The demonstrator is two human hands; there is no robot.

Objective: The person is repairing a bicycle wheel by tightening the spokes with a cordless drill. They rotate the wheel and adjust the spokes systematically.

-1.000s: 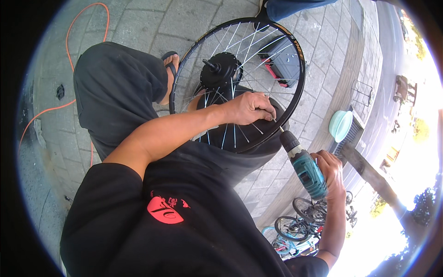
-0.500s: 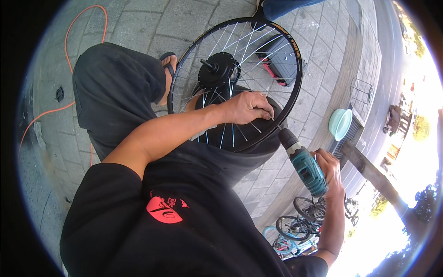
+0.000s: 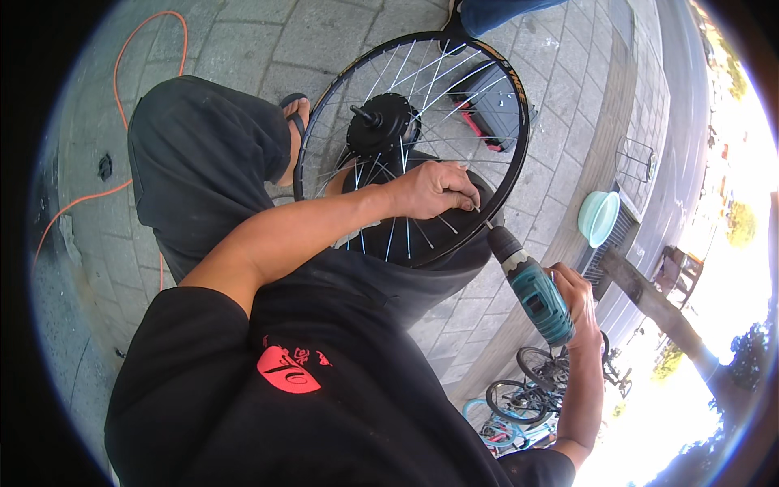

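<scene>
A black wheel rim (image 3: pixel 526 122) with silver spokes rests on my lap, and a black hub (image 3: pixel 380 124) sits in its middle. My left hand (image 3: pixel 438 191) reaches inside the rim near its lower right side, thumb and fingers pinched around the end of a spoke (image 3: pixel 475 206). Outside the rim, my right hand (image 3: pixel 574 302) grips the handle of a teal and black power drill (image 3: pixel 539 299). The drill's bit (image 3: pixel 489 225) points at the rim's outer face, close to my left fingertips; whether it touches is too small to tell. Several loose spoke ends show below my left hand.
Beyond the wheel lies a dark toolbox (image 3: pixel 492 105) with red latches. A person's leg in blue jeans (image 3: pixel 507 15) is at the top. At the right are a mint-green basin (image 3: pixel 599 218), a tree trunk (image 3: pixel 661 308) and parked bicycles (image 3: pixel 519 399). An orange cord (image 3: pixel 119 89) crosses the paving.
The wheel has shifted very slightly left, and the drill with my right hand has moved a little the same way. My left hand keeps its pinch.
</scene>
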